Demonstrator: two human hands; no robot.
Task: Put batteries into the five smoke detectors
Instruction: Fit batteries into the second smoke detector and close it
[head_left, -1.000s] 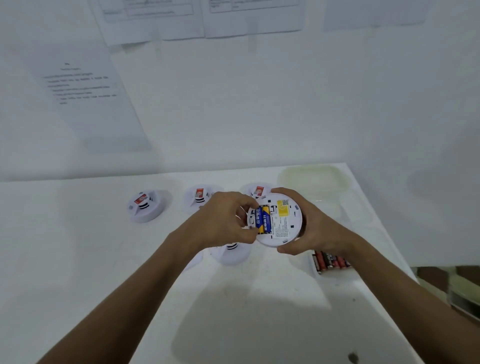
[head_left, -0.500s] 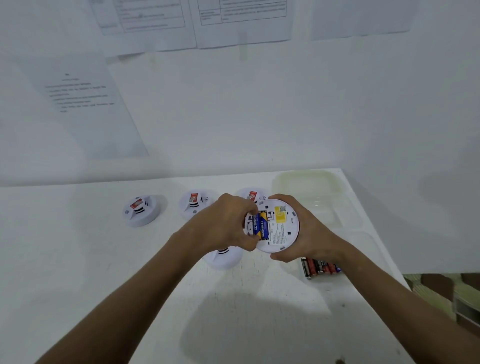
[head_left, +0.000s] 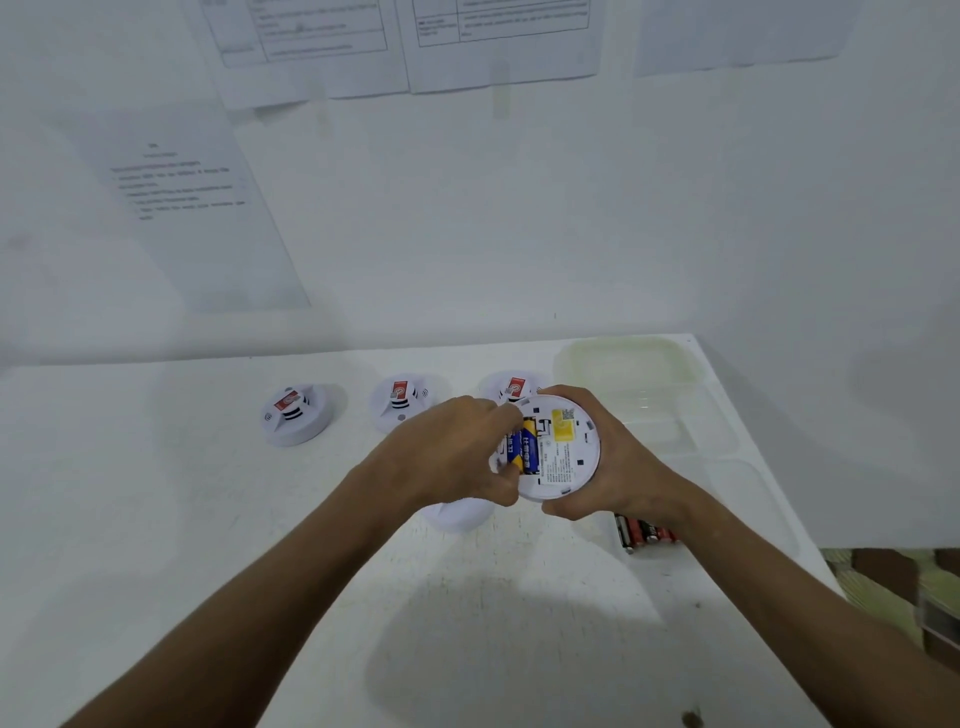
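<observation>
Our right hand (head_left: 618, 457) still gripped the detector (head_left: 563, 447), our left hand (head_left: 457, 452) still pinched a battery (head_left: 527, 447) in its bay, both hardly moved since before.

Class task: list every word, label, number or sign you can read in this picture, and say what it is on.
None can be read.
Wall papers: print blurred.
Held detector: yellow sticker with a code square, fine print too small.
Blue and yellow batteries: characters too blurred.
Table detectors: red labels, round mark unreadable.
Red batteries: nothing legible.
</observation>
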